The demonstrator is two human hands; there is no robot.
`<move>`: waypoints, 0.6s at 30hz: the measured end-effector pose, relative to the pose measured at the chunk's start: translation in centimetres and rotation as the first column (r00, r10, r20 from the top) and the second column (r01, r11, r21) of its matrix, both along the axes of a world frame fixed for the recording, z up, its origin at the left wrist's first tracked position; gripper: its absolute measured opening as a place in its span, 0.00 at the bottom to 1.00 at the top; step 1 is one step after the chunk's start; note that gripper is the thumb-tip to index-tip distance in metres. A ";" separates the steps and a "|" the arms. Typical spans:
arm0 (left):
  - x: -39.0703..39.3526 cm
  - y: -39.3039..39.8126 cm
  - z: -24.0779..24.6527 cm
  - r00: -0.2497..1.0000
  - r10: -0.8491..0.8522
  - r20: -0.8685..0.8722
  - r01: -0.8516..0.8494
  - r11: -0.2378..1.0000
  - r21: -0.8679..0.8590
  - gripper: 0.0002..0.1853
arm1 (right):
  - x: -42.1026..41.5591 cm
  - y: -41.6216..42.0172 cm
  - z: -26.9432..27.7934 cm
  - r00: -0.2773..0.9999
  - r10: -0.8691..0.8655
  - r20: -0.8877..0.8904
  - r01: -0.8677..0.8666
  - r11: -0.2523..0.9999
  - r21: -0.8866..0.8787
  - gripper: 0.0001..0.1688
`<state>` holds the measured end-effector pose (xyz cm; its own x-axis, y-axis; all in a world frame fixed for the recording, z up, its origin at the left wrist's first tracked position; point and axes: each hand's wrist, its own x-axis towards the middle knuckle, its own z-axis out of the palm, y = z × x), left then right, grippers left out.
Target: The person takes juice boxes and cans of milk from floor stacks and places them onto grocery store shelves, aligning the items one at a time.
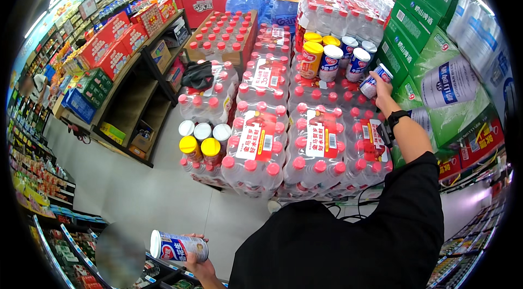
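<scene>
My left hand [198,266] holds a blue-and-white can with a white lid [175,247] on its side, low at the left, over the floor and shelf edge. On the right, my right hand [383,86] grips another blue-and-white can [372,84], tilted, above shrink-wrapped bottles. Beside it, several white-lidded cans [330,63] and yellow-lidded cans [311,60] stand upright on the packs. A second group of white-lidded cans [203,131] and yellow-lidded cans [211,148] stands at the left front corner of the stack.
Shrink-wrapped packs of red-capped bottles [253,141] form a broad low stack before me. Green beer cartons [449,80] rise at the right. A black cloth [197,75] lies on the left packs. A wooden shelf unit [135,96] stands at the left. Black cables [359,203] hang by the stack's front.
</scene>
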<state>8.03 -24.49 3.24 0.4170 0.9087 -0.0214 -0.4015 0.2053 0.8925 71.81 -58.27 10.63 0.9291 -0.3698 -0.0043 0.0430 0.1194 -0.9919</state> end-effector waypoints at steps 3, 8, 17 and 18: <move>-2.6 0.0 -0.3 0.993 0.046 0.108 -0.038 0.996 -0.077 0.41 | -2.6 2.8 0.9 0.982 -0.103 -0.156 0.162 0.887 0.433 0.26; -9.5 -0.9 -0.5 0.989 0.019 0.145 -0.001 0.993 -0.121 0.36 | -9.6 5.5 1.6 0.856 0.516 -0.028 -0.429 0.740 0.518 0.16; -21.3 -3.1 3.0 0.984 0.149 0.101 -0.145 0.989 -0.039 0.38 | -34.9 20.3 7.0 0.589 0.791 -0.167 -0.630 0.579 0.518 0.24; -23.0 -3.6 3.2 0.979 0.177 0.105 -0.174 0.984 -0.041 0.38 | -37.4 22.3 6.7 0.469 0.866 -0.173 -0.684 0.480 0.549 0.25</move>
<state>-15.00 -28.12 6.49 0.2528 0.9674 -0.0145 -0.5269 0.1502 0.8366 34.36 -35.93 17.34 0.6865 0.6276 -0.3672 -0.6155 0.2328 -0.7529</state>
